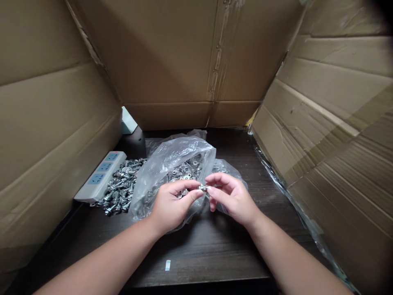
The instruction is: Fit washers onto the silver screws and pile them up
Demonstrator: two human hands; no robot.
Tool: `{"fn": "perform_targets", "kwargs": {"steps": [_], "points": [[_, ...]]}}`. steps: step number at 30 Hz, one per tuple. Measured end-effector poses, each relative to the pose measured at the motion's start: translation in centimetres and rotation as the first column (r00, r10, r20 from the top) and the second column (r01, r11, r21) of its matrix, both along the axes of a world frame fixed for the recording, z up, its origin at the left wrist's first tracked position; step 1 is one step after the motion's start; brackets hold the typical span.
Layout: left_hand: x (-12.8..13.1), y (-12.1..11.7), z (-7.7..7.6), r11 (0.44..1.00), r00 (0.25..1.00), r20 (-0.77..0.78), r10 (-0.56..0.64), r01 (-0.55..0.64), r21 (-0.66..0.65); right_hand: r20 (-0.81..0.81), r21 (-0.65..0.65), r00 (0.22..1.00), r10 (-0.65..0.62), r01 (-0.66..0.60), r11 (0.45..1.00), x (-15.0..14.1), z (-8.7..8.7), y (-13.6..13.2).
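A small silvery bolt is pinched between my two hands above an open plastic bag. My left hand grips one end with thumb and forefinger. At the other end, the thumb and fingertips of my right hand close on the bolt, its remaining fingers curled loosely. What sits along the shank is too small to make out. Beneath and behind the hands, the clear plastic bag holds many loose metal washers. A heap of bolts lies left of the bag.
A white power strip with blue socket faces borders the bolt heap. Cardboard walls enclose the dark wooden table at the back and sides. A white block stands at the back left. Near the front edge lies a small pale sticker.
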State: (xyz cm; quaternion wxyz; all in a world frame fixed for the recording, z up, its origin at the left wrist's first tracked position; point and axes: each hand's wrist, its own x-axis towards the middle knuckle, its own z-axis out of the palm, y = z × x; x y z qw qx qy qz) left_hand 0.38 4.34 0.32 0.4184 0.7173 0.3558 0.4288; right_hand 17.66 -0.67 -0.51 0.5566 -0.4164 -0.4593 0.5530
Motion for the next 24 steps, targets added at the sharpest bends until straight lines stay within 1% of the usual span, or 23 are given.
{"fn": "perform_targets", "kwargs": {"steps": [4, 8, 11, 13, 15, 16, 18, 20, 22, 24], "points": [[0.03, 0.01, 0.14, 0.997, 0.999, 0.042, 0.018, -0.015, -0.08, 0.04, 0.007, 0.999, -0.025, 0.024, 1.0, -0.27, -0.05, -0.03], [0.0, 0.02, 0.21, 0.995, 0.999, 0.042, -0.022, 0.026, -0.097, 0.09, 0.024, 0.995, -0.046, 0.044, 0.999, -0.36, 0.0, 0.03], [-0.04, 0.0, 0.14, 0.999, 1.0, 0.016, -0.016, 0.017, -0.048, 0.137, 0.018, 0.99, -0.023, 0.021, 1.0, -0.31, 0.24, 0.01], [-0.04, -0.01, 0.06, 1.0, 1.0, -0.013, -0.016, 0.016, 0.012, 0.205, 0.026, 0.979, 0.001, -0.006, 1.0, -0.26, 0.35, 0.0], [-0.01, -0.03, -0.01, 0.996, 0.998, -0.04, -0.04, 0.043, 0.079, 0.263, 0.036, 0.964, 0.027, -0.038, 0.999, -0.21, 0.26, 0.03], [0.01, -0.04, -0.03, 0.992, 0.997, -0.05, -0.055, 0.06, 0.108, 0.268, 0.031, 0.962, 0.042, -0.053, 0.998, -0.19, 0.14, 0.07], [0.05, -0.06, -0.04, 0.986, 0.995, -0.062, -0.074, 0.083, 0.148, 0.229, -0.005, 0.971, 0.068, -0.069, 0.998, -0.18, -0.21, 0.22], [0.1, -0.08, -0.01, 0.984, 0.996, -0.061, -0.072, 0.081, 0.157, 0.184, -0.044, 0.98, 0.075, -0.068, 0.997, -0.19, -0.52, 0.39], [0.13, -0.11, 0.04, 0.989, 0.997, -0.046, -0.069, 0.074, 0.131, 0.18, -0.047, 0.981, 0.066, -0.058, 0.997, -0.18, -0.62, 0.48], [0.15, -0.14, 0.08, 0.996, 0.998, -0.016, -0.057, 0.058, 0.068, 0.171, -0.018, 0.984, 0.047, -0.045, 0.999, -0.11, -0.5, 0.45]]}}
